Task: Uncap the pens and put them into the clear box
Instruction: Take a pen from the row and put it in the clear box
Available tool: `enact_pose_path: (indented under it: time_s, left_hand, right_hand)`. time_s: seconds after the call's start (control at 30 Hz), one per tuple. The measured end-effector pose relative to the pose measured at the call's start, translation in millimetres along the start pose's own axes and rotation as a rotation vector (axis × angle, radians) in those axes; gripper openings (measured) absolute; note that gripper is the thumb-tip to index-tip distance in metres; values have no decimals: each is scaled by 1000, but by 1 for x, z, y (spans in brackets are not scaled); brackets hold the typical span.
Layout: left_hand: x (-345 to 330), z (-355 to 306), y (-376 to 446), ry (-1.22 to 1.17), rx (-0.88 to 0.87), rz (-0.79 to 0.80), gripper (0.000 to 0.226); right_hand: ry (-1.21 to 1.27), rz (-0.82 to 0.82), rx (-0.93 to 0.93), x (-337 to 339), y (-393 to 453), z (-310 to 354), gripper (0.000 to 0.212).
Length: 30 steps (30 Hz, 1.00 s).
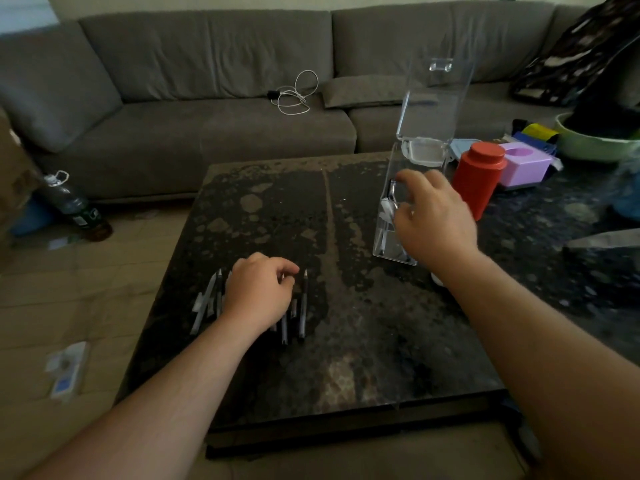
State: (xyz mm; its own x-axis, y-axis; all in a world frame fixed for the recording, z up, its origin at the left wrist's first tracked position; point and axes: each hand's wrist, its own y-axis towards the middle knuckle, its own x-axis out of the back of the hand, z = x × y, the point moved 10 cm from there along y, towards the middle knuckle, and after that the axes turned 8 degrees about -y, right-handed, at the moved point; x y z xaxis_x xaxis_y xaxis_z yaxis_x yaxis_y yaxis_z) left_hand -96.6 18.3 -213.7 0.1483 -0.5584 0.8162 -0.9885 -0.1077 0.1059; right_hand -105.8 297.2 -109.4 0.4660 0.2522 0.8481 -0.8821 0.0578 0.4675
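several pens (287, 306) lie side by side on the dark worktop (346, 341), tips pointing away, a neat row so each can be picked off in turn. left hand (258, 294) rests over the middle of that row, fingers curled down onto the pens; it looks to be pinching one, though whether it truly has hold i cannot tell. over to the box (394, 216), clear, standing near the right of the worktop with its lid (436, 98) swung up and out of the way, so the mouth is free. a few pens lean inside already. right hand (429, 220) is at the opening, fingers bent as if dropping or steadying something; what its grip holds is hidden. just beyond stands a red can (479, 181).
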Motion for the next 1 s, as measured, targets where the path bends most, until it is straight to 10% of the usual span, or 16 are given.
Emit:
enact_pose_path:
  time_s: [0.47, 1.0]
  left_hand:
    - [0, 3, -1, 318, 60, 88, 19]
    - [-18, -7, -10, 391, 13, 340, 32]
  right_hand:
    - [-15, 794, 625, -123, -107, 120, 38]
    - [-67, 779, 199, -126, -78, 67, 22]
